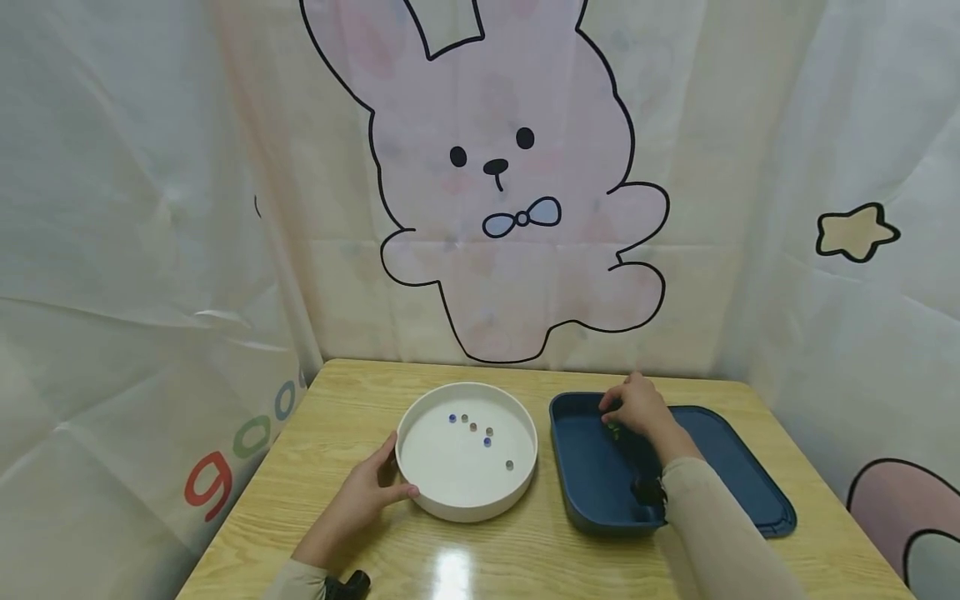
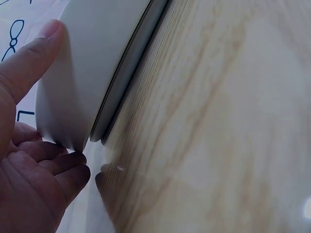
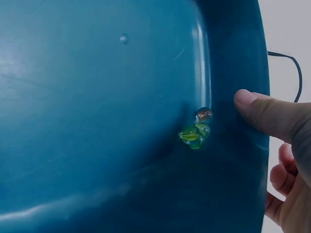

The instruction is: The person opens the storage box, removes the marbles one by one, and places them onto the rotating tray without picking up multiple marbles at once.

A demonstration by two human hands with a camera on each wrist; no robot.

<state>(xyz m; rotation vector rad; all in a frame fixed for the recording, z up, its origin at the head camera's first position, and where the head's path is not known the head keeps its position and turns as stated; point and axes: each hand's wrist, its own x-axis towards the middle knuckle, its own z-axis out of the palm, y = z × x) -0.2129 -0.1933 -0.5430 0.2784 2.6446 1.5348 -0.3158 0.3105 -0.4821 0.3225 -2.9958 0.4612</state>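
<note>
My left hand point(image 1: 366, 485) holds the side of a round white dish point(image 1: 442, 471), thumb and fingertips spread along its outer wall. Several small glass marbles point(image 1: 487, 442), some blue, others brownish or grey, lie scattered in the dish. At the far side of a dark blue box point(image 1: 583, 475), my right hand point(image 1: 639, 407) grips the wall. In the right wrist view its thumb point(image 3: 262, 110) presses inside and the curled fingers are outside the rim. Green-yellow marbles point(image 3: 190, 133) and a reddish-brown marble point(image 3: 204, 114) cluster in the box's corner near that thumb.
A flat blue lid point(image 1: 738, 471) lies on the wooden table point(image 1: 442, 558) to the right of the box, partly hidden by the right arm. Behind the table hangs a curtain point(image 1: 498, 283) with a printed rabbit. Curtains also stand at both sides.
</note>
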